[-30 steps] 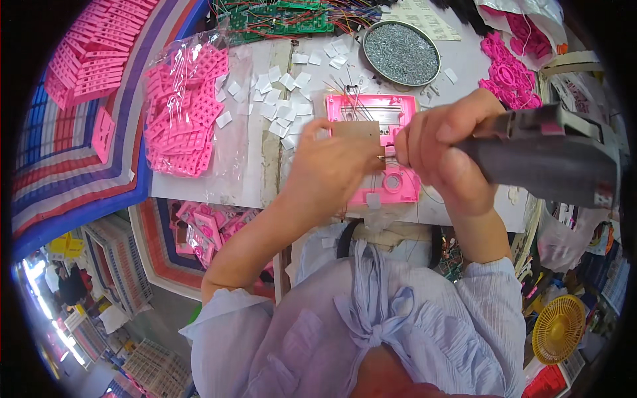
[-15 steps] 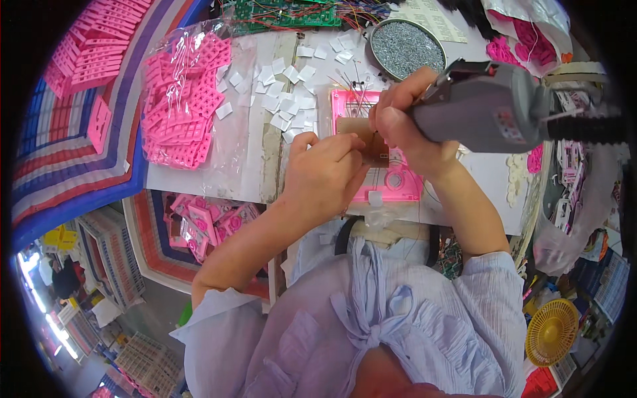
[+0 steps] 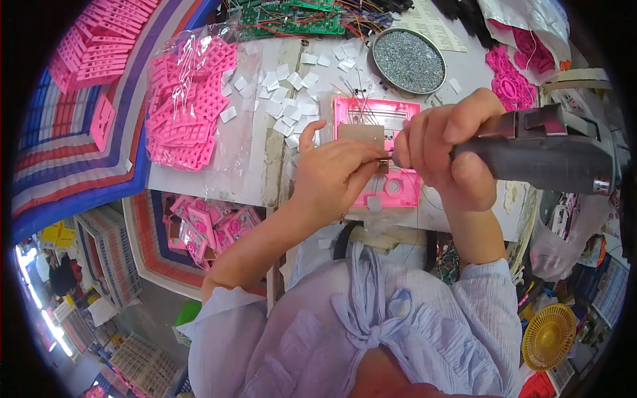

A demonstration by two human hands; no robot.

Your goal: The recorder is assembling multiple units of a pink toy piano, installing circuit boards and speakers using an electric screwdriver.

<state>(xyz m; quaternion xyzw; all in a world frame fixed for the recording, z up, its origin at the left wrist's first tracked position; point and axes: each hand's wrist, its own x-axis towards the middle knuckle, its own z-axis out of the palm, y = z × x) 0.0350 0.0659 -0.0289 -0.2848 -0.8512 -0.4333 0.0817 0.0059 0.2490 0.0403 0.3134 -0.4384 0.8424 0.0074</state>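
A pink plastic housing (image 3: 391, 198) lies on the table before me, with a brown circuit board (image 3: 358, 134) in it and thin wires at its far side. My right hand (image 3: 444, 149) grips a dark grey electric screwdriver (image 3: 537, 159), held nearly level with its bit toward the left. My left hand (image 3: 335, 174) is over the board and housing, thumb and forefinger pinched at the bit's tip. What they pinch, if anything, is too small to make out. The little finger sticks up.
Beyond the housing stands a round tin of small metal screws (image 3: 408, 60). White square pieces (image 3: 288, 106) lie scattered left of it, beside a clear bag of pink plastic parts (image 3: 189, 106). Green circuit boards (image 3: 292, 20) with wires are at the back. Pink parts (image 3: 209, 222) fill a lower bin.
The screwdriver has turned from pointing down at the board to lying nearly level, and moved right and nearer. My left fingers have shifted to its tip, uncovering more of the board.
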